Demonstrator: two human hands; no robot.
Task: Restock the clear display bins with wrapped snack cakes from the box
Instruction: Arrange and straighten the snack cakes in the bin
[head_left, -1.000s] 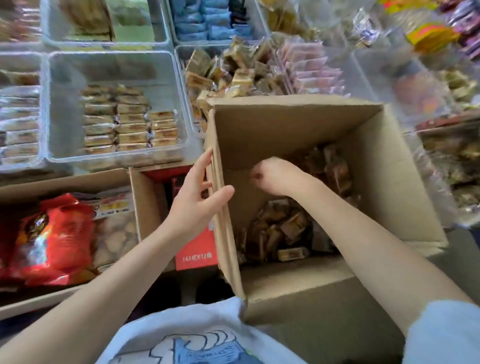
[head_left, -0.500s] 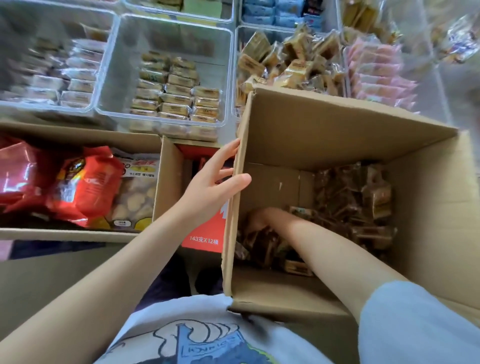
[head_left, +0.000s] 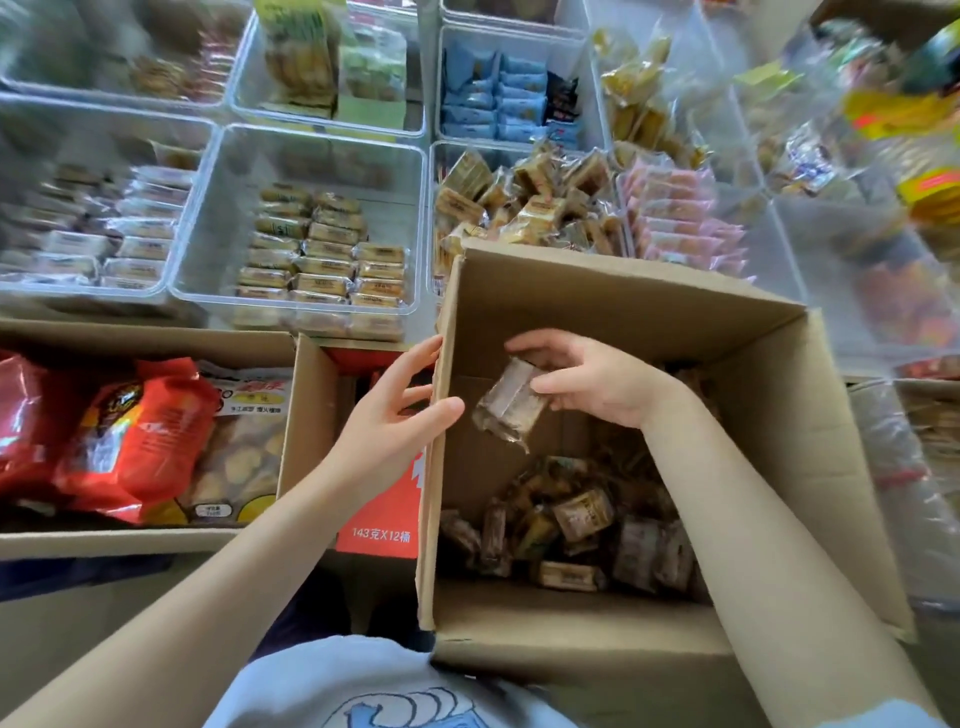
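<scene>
Snack cake (head_left: 511, 402) pinched in right hand (head_left: 597, 382) (wrist bent), above box (head_left: 623, 306)

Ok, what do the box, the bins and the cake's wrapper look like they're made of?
Box: matte brown corrugated cardboard, going by its raw, creased edges.
Bins: clear hard plastic, probably; the contents show through the glossy walls.
Wrapper in the right hand: thin clear film, crinkled and shiny.
</scene>
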